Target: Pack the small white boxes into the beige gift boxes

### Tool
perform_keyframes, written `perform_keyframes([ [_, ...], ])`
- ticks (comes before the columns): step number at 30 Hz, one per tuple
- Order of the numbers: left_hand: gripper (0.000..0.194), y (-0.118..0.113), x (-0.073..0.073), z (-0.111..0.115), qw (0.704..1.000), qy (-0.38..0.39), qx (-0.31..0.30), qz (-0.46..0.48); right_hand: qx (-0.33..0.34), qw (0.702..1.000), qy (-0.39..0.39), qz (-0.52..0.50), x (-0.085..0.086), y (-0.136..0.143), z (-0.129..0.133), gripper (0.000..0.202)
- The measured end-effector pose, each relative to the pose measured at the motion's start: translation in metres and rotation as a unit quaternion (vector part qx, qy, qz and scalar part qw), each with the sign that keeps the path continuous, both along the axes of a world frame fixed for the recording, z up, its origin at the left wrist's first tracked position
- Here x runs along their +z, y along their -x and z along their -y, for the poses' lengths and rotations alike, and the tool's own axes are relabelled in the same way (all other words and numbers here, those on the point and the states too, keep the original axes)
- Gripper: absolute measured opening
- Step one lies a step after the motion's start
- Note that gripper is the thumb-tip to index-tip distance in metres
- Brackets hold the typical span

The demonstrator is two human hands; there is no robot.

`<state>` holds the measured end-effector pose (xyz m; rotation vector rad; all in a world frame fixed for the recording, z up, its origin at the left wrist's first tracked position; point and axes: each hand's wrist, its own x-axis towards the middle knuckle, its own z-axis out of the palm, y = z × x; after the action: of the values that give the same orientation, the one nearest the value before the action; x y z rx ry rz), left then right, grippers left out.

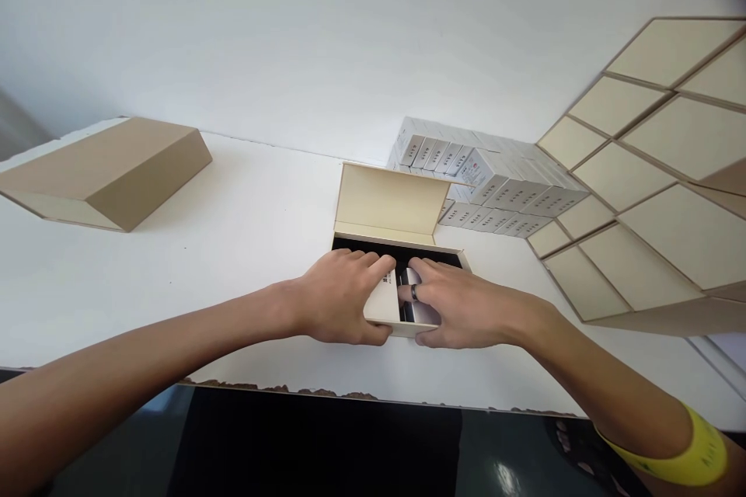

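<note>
A cream hinged-lid box [402, 329] sits in front of me on the white table, its lid [390, 206] raised at the back and its inside black. Within it, a white carton [381, 301] with dark print fills the left part, and another pale carton [425, 314] lies on the right. My left hand [343, 295] is closed over the box's left side, fingers on the white carton, thumb at the front wall. My right hand [472, 303], a dark ring on one finger, curls into the right part with its thumb outside the front wall. The fingers partly cover the contents.
Stacked small white cartons [507, 194] stand against the wall behind the box. To the right rises a tall pile of closed cream boxes [658, 171]. A closed tan box [116, 171] lies at the far left. The table's near edge [280, 390] is chipped.
</note>
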<state>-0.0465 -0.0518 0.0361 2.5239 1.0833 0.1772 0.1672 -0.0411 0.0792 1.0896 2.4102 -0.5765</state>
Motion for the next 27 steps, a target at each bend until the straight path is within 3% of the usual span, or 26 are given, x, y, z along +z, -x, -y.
perform_keyframes([
  [8,0.051,-0.002,-0.001,0.0,1.0,-0.009,0.008,-0.007,-0.025,1.0,-0.006,-0.003,0.0,0.001,0.005,0.034],
  [19,0.082,-0.001,-0.002,0.0,0.999,0.009,0.037,-0.013,-0.026,0.999,-0.026,-0.009,-0.003,0.003,0.005,0.04],
  [27,0.072,-0.001,0.003,0.0,0.999,0.02,0.029,-0.024,-0.045,0.998,-0.029,-0.018,-0.005,0.003,0.01,0.03],
])
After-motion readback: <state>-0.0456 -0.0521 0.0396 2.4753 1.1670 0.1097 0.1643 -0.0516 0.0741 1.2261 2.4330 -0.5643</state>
